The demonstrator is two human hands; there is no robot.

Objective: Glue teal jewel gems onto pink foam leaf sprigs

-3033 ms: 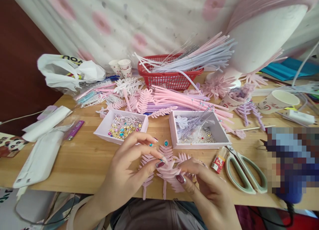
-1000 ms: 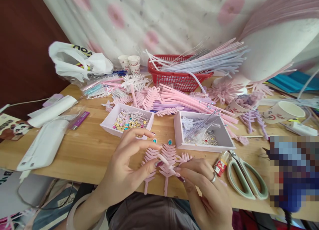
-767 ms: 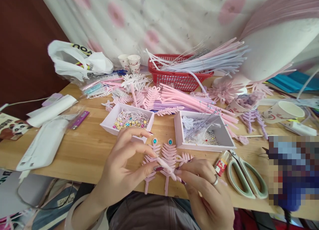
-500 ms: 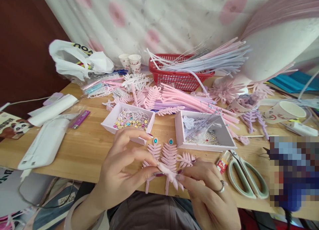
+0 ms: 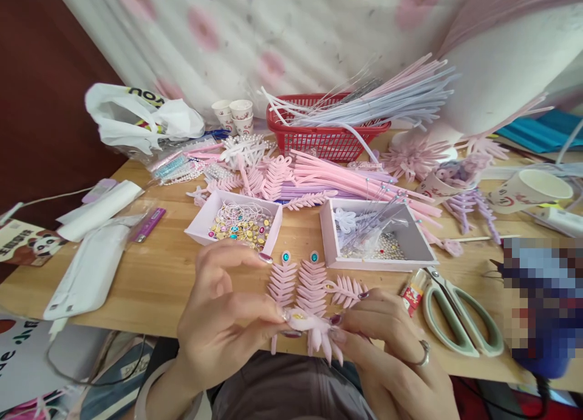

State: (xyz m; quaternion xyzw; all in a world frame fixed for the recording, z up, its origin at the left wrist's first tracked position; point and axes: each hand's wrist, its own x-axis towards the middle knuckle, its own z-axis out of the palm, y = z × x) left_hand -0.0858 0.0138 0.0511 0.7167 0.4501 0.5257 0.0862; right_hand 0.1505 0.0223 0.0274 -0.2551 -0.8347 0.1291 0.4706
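Pink-flowered white curtain [image 5: 319,28] behind a pale wooden table [image 5: 152,280], dark red-brown panel [image 5: 40,98] at far left.

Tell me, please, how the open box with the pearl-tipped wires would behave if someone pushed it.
The box would probably slide without tipping, since it is low and broad. The pearl-tipped wires may sway or shift, as they lean out past its rim. The small beads look loose and round, so they would likely roll about inside.
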